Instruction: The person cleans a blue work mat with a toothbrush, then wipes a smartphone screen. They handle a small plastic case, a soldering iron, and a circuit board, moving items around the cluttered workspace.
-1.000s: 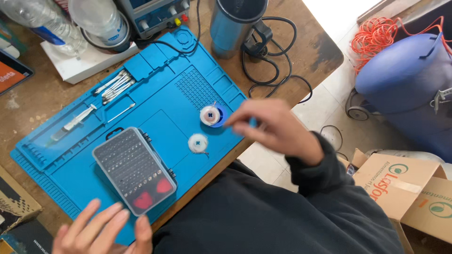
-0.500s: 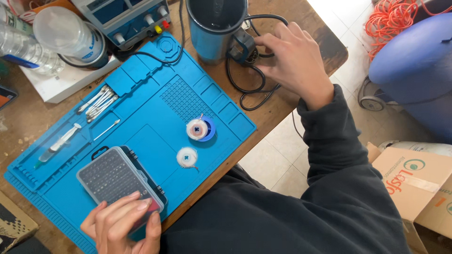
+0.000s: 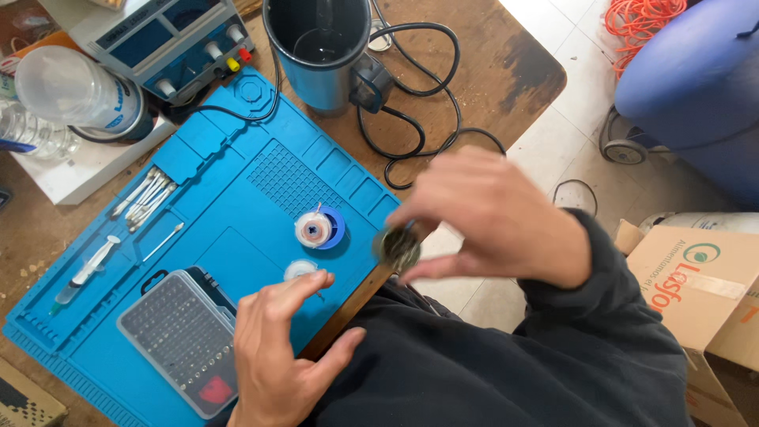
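Note:
My right hand (image 3: 494, 217) is blurred over the table's near edge and pinches a small dark round object (image 3: 398, 247) at its fingertips. My left hand (image 3: 277, 348) hovers over the blue work mat (image 3: 261, 182), fingers apart, index tip touching or just above a small white spool (image 3: 300, 270). A second white spool sits on a blue round base (image 3: 319, 228) just beyond. A grey case of screwdriver bits (image 3: 178, 336) lies left of my left hand.
A steel tumbler (image 3: 316, 51) and a black cable (image 3: 411, 119) stand at the back of the wooden table (image 3: 490, 71). A power supply (image 3: 170, 43), plastic bottles (image 3: 75, 91), swabs (image 3: 146, 194) and a syringe (image 3: 87, 269) sit left. A cardboard box (image 3: 696, 292) and blue barrel (image 3: 696, 87) are on the floor right.
My right hand came back from the cable near the tumbler to the table's near edge, now holding a small dark round object. My left hand left the bit case and moved toward the white spool.

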